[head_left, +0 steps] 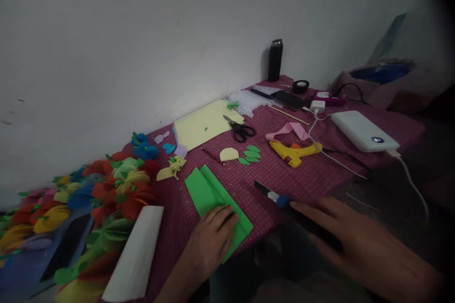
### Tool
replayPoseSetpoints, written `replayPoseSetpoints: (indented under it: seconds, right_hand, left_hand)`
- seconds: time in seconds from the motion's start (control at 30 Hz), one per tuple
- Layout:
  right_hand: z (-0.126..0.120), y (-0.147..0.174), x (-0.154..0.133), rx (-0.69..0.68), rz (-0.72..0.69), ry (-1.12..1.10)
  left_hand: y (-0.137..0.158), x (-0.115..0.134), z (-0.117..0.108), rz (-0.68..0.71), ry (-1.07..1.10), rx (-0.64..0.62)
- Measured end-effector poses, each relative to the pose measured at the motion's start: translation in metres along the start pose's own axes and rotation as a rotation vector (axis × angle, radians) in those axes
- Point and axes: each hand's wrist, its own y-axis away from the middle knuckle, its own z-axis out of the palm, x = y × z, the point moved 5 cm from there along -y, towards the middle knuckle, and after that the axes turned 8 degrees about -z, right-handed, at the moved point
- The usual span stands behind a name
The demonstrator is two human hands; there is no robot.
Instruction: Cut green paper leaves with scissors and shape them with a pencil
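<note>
A folded sheet of green paper (209, 187) lies at the near edge of the table. My left hand (215, 232) rests on its near part, fingers curled and pressed together against the folded layers; what lies under the fingers is hidden. To the right, my right hand (350, 236), smeared by motion, is closed around a utility knife (282, 199) with a black handle and a blue collar. Its blade points up and left over the tablecloth, apart from the green paper. Small green paper leaves (251, 154) and a cream paper half-circle (229, 154) lie beyond the sheet.
Black scissors (241, 131) overlap cream paper sheets (202, 125). A yellow glue gun (295, 152), a pink ribbon (289, 129) and a white power bank (364, 131) with cables are at the right. Colourful paper pumpkins (138, 194) and a white roll (137, 255) fill the left. A black bottle (275, 60) stands behind.
</note>
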Motion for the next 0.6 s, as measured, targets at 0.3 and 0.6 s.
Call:
replayPoseSetpoints:
  seconds: [0.3, 0.6]
  right_hand:
    - [0.059, -0.090, 0.034, -0.113, -0.052, 0.084]
    - [0.065, -0.100, -0.014, -0.105, 0.026, -0.376]
  left_hand:
    - [-0.050, -0.056, -0.019, -0.171, -0.141, -0.043]
    - [-0.089, -0.091, -0.034, -0.099, -0.063, -0.236]
